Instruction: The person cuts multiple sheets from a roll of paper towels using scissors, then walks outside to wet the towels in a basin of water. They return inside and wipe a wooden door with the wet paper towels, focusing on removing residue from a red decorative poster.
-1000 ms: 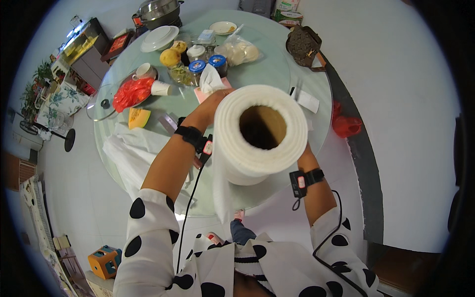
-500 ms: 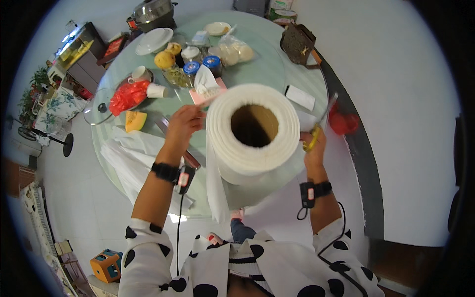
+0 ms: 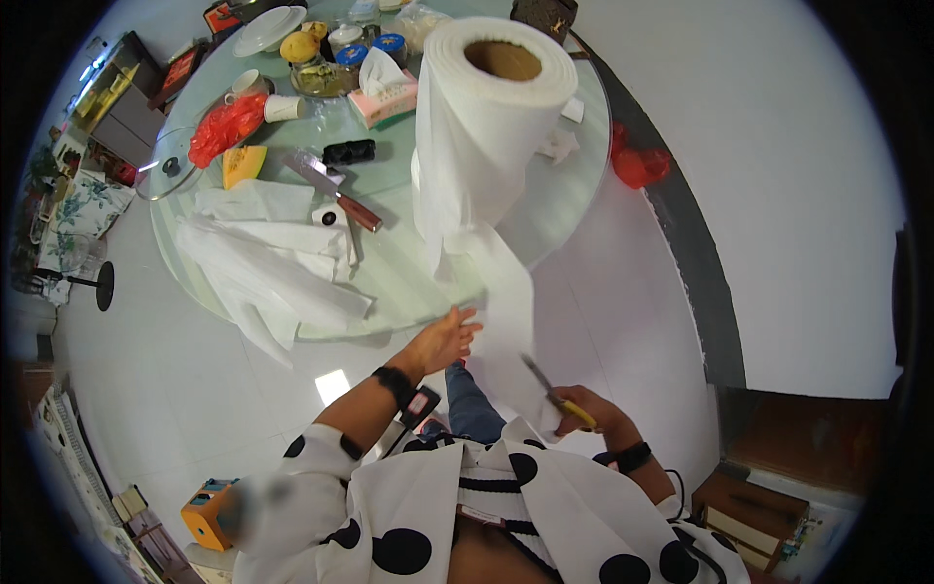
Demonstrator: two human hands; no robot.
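A large roll of thin white sheet [image 3: 501,127] stands upright on the glass table, its brown cardboard core showing at the top. From it a long strip [image 3: 508,311] hangs over the table's front edge towards my body. My right hand [image 3: 598,414] grips scissors [image 3: 574,412] with yellow handles, blades pointing up and left beside the strip. The strip's lower end lies against the fingers of that hand; whether they pinch it too I cannot tell. Left of the strip, my left hand [image 3: 443,341] is open with its fingers stretched towards the sheet's edge.
Loose white sheets [image 3: 268,263] lie at the table's left front. Behind them rest a wooden-handled cleaver [image 3: 336,187], a black object [image 3: 348,152] and an orange melon wedge [image 3: 243,165]. A tissue box [image 3: 387,100], jars and a red bag [image 3: 227,128] are farther back.
Both hands have come down from beside the roll towards my body. A strip now runs off the roll over the table edge, and the scissors have moved down with my right hand.
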